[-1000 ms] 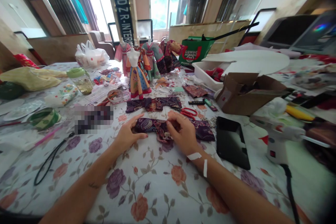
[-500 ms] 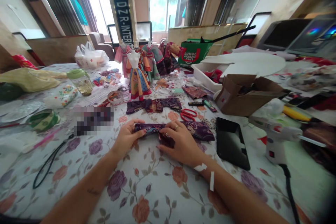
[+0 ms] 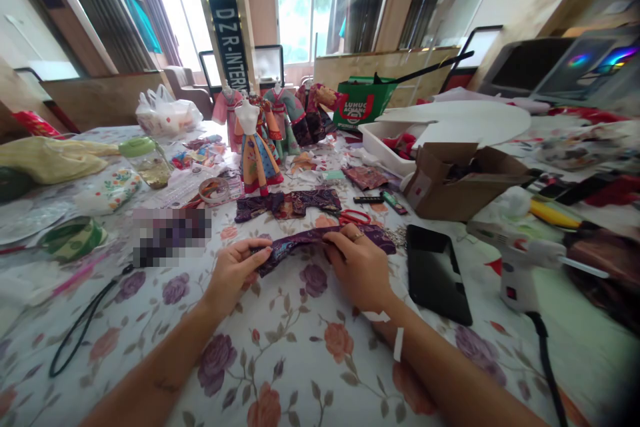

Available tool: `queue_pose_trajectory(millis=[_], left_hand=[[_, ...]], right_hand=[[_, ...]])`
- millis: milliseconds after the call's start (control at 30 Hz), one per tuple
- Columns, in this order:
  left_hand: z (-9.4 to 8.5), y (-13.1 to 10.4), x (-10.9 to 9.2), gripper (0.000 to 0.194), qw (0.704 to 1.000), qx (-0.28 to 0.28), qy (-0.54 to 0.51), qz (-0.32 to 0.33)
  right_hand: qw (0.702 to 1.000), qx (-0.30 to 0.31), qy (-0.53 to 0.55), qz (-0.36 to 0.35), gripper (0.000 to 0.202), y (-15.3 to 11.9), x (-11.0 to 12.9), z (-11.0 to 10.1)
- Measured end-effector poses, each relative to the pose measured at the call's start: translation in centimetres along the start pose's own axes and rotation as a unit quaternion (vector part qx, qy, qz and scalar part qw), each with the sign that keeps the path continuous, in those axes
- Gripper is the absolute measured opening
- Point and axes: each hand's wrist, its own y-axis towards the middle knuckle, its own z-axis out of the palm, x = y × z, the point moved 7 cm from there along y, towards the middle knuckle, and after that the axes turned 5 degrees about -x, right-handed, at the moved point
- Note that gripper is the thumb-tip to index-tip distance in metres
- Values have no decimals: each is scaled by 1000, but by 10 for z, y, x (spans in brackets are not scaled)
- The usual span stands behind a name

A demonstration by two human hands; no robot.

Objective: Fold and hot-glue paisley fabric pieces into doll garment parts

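A strip of dark purple patterned fabric [image 3: 295, 243] is stretched between my hands, bowed a little upward in the middle. My left hand [image 3: 235, 273] pinches its left end between thumb and fingers. Further right, my right hand [image 3: 357, 267], with a ring on one finger, grips the strip's upper edge; its thumb is hidden. The fabric's right part [image 3: 383, 237] reaches out beyond that hand. Behind the strip lies another purple patterned piece [image 3: 305, 203], spread flat, with red-handled scissors [image 3: 355, 216] at its right.
A black phone-like slab [image 3: 437, 273] and a white glue gun [image 3: 515, 257] with a cord lie at the right. Behind them stands an open cardboard box [image 3: 450, 187]. Small dressed mannequins [image 3: 257, 147] stand at the back. A green tape roll [image 3: 73, 239] is at the left.
My right hand has turned and closed on the strip's upper edge. The strip has been raised into an arch, and the folded part under my right hand no longer shows. The view has shifted slightly.
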Motion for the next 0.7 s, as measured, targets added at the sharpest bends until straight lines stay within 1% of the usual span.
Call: queue_pose_trajectory(millis=[67, 133, 200, 267, 300, 367, 433, 500, 567, 633, 667, 700], left_hand=[[2, -3, -4, 27, 1000, 8, 19, 19], [8, -7, -7, 25, 997, 45, 52, 23], [16, -13, -8, 24, 991, 111, 79, 6], [24, -20, -6, 26, 979, 187, 83, -20], [27, -24, -4, 28, 971, 226, 75, -36], [33, -32, 0, 37, 947, 308, 50, -76], [38, -43, 5, 53, 914, 386, 23, -119], [39, -51, 4, 72, 887, 439, -6, -141], [37, -57, -2, 83, 861, 488, -22, -143], [33, -63, -5, 83, 830, 537, 2, -150], [30, -63, -6, 78, 825, 544, 25, -151], [27, -57, -7, 72, 842, 520, 47, -139]], right_hand=[[1000, 4, -17, 15, 22, -2, -5, 1], [999, -1, -24, 24, 24, -4, -10, 1], [999, -17, -18, 43, 26, -3, -14, -3], [997, -37, 20, 67, 27, -2, -17, -7], [995, -48, 52, 71, 27, -2, -16, -9], [989, -64, 118, 59, 29, 0, -12, -14], [984, -78, 157, 30, 31, 2, -4, -20], [981, -89, 173, 19, 32, 4, -1, -26], [972, -98, 207, 46, 32, 6, -3, -31], [954, -93, 268, 101, 28, 10, -10, -32], [940, -80, 305, 128, 25, 12, -12, -30], [924, -58, 347, 150, 22, 13, -14, -27]])
